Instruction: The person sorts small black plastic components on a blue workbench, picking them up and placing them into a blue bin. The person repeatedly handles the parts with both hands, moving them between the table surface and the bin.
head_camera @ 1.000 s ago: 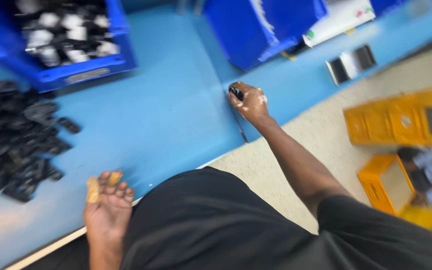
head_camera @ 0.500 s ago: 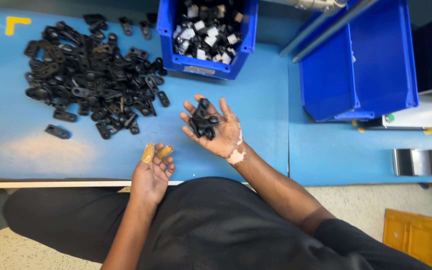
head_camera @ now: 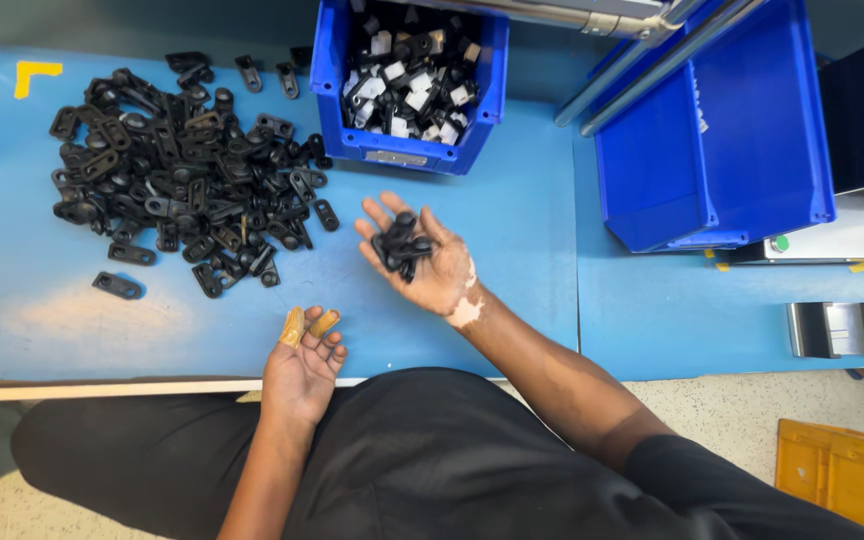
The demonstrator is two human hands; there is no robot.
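Observation:
My right hand (head_camera: 422, 255) is held palm up over the blue table (head_camera: 512, 260), cupping a few small black plastic parts (head_camera: 402, 245). My left hand (head_camera: 302, 365) rests at the near table edge, fingers loosely spread, two fingertips wrapped in tan finger covers, nothing in it. A large heap of black plastic clips (head_camera: 177, 175) lies to the left of both hands. Beyond my right hand stands a small blue bin (head_camera: 407, 150) filled with black and white parts.
A bigger blue bin (head_camera: 712, 160) sits tilted at the right under metal rails (head_camera: 652, 50). A control box with buttons (head_camera: 852, 240) and a small metal device (head_camera: 842, 328) lie at the far right. A yellow crate (head_camera: 842, 475) stands on the floor.
The view swung from the right side of the table back to the heap. My right hand came from the far table edge to palm up with parts in it.

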